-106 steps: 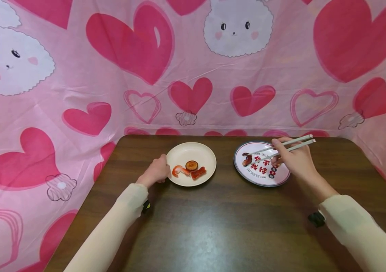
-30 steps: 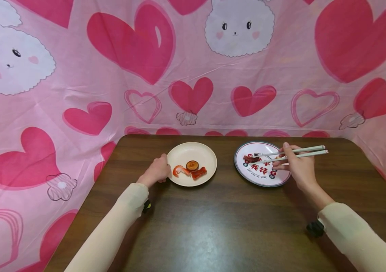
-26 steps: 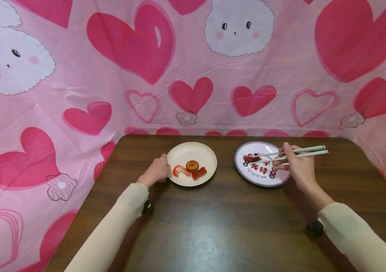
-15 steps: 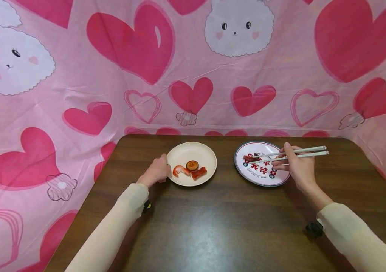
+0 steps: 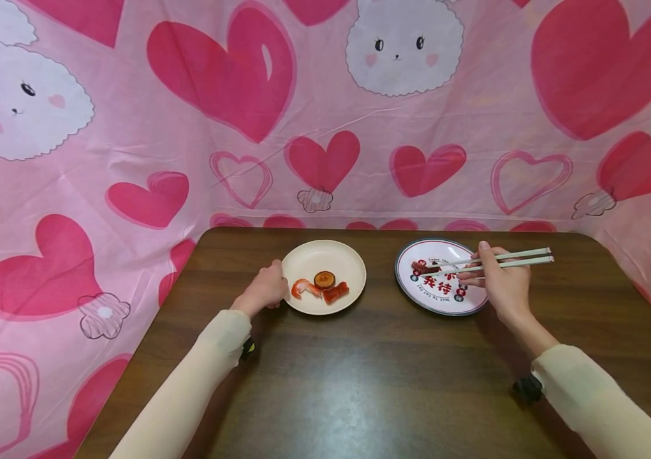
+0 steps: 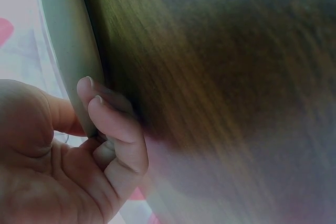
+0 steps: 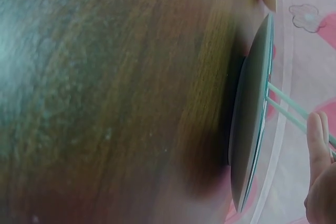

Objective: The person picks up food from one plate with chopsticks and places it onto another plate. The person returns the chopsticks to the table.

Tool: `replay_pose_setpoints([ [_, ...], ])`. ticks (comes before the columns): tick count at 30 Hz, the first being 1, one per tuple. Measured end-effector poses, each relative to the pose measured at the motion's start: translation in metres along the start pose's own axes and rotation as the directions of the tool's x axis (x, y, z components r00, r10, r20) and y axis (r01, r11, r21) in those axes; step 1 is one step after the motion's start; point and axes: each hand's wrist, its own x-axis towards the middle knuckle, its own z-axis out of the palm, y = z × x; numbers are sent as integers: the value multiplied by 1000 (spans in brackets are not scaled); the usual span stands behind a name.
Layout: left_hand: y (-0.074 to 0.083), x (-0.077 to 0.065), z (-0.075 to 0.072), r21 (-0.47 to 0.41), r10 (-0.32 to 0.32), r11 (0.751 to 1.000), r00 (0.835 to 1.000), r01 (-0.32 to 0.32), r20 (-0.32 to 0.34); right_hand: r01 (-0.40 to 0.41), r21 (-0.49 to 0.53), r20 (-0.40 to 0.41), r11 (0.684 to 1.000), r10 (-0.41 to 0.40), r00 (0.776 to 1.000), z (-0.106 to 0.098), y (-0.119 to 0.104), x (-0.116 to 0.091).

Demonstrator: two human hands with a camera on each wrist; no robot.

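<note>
At the left rim of a cream plate (image 5: 325, 256) my left hand (image 5: 268, 286) holds on. The left wrist view shows that hand's fingers (image 6: 118, 124) curled under the plate's edge (image 6: 68, 40). On this plate lie a shrimp (image 5: 304, 289), a round brown slice like a mushroom cap (image 5: 324, 279) and a glossy red-brown piece (image 5: 336, 292). My right hand (image 5: 503, 284) grips pale green chopsticks (image 5: 526, 261) over a white printed plate (image 5: 438, 306). Their tips are at a dark red-brown food piece (image 5: 420, 268) on its left side. The right wrist view sees this plate edge-on, hiding the food.
Both plates stand near the far edge of a dark wooden table (image 5: 325, 382), with a gap between them. Behind and on the left hangs a pink cloth (image 5: 314, 108) with hearts, close to the table's edge.
Compared with 3.5 seconds ago, the right hand is farther right and the chopsticks lie flatter; the dark piece has turned over. Within the last second the right hand barely shifts. The left hand stays put.
</note>
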Motion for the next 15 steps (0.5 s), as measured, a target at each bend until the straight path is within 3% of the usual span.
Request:
replay_pose_setpoints([
  [8,-1,0,0,-4,4,1000,1000,-4,4,50,-25,-5,998,-50,999,2,-1,-3],
  [15,-1,-1,0,-17,10,1000,1000,-10,7,47,3,-29,999,-46,998,4,-2,-6],
])
